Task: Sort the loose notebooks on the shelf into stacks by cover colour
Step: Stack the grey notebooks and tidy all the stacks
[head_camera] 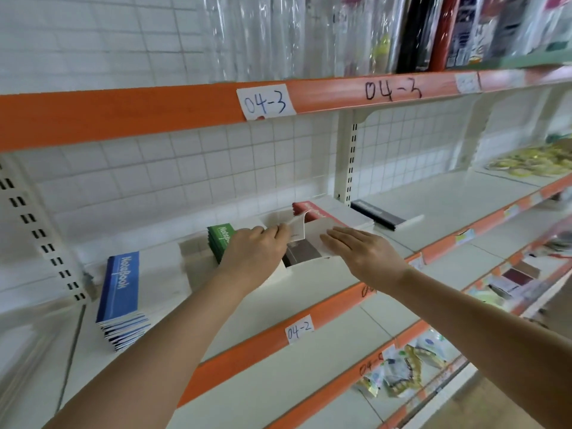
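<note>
On the shelf (309, 292) four colour stacks are laid out: blue stack (119, 292) at the left, green stack (220, 241) behind the left wrist, red stack (322, 212) further along, black stack (379, 215) beyond the upright. Between green and red lies a white notebook (305, 230), its cover curled up, over a darker one (301, 253).

The left hand (253, 249) pinches the lifted white cover near its edge; the right hand (360, 249) lies flat with straight fingers on the pale sheet beside it, grasping nothing.

The step looks like checking or freeing this notebook before placing it. To do it well, I would keep the flat hand pressing so the book beneath does not slide, let the cover fall closed (a curled cover creases easily), then take the whole book by its spine edge and set it squarely on a stack of its own colour; no white stack is visible, so one may need starting.

The shelf is pale and smooth, edged in orange with a handwritten label (299, 331) reading 04-2. Behind is a white wire grid; packaged goods fill the shelves above and below.
</note>
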{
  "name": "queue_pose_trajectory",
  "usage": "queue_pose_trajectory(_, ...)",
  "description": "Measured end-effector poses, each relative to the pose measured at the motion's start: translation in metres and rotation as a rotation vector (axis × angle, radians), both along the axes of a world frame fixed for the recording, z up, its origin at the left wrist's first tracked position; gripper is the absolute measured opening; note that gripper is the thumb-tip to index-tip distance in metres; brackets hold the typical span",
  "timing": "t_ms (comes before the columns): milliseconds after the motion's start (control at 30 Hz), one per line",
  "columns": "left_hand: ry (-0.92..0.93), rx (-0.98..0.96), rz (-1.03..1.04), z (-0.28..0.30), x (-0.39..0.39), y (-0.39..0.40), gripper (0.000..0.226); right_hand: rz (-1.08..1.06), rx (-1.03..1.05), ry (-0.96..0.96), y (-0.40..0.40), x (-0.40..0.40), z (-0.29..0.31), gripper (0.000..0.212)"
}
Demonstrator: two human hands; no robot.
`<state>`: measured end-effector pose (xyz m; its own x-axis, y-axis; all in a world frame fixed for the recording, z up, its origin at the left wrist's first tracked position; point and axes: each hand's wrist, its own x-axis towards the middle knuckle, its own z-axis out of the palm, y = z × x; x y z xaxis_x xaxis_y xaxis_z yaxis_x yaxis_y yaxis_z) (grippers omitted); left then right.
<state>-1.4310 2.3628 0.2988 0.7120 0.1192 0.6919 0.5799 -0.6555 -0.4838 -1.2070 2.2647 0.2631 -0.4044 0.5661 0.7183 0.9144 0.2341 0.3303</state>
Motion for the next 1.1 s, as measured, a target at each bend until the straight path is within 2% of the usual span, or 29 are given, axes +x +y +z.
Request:
queue_pose_trajectory(400, -0.032, 0.097, -0.103, 0.027, 0.069, 0.033, 0.021, -0.153, 0.044, 0.026, 0.006, 0.079, 0.01, 0.036)
queue_pose_trajectory(867, -0.051, 0.164, -0.111, -0.006, 0.184, 0.045, 0.032, -0.153, -0.003, 0.069, 0.026, 0.211, -0.007, 0.036)
queue_pose_trajectory(1000, -0.052, 0.178, -0.044, -0.014, 0.229, 0.038, 0.033, -0.11, -0.064, 0.061, 0.034, 0.265, -0.014, 0.04)
queue_pose_trajectory(1100, -0.056, 0.118, -0.033, -0.021, 0.259, 0.036, 0.036, -0.117, -0.153, 0.079, 0.044, 0.303, -0.021, 0.042)
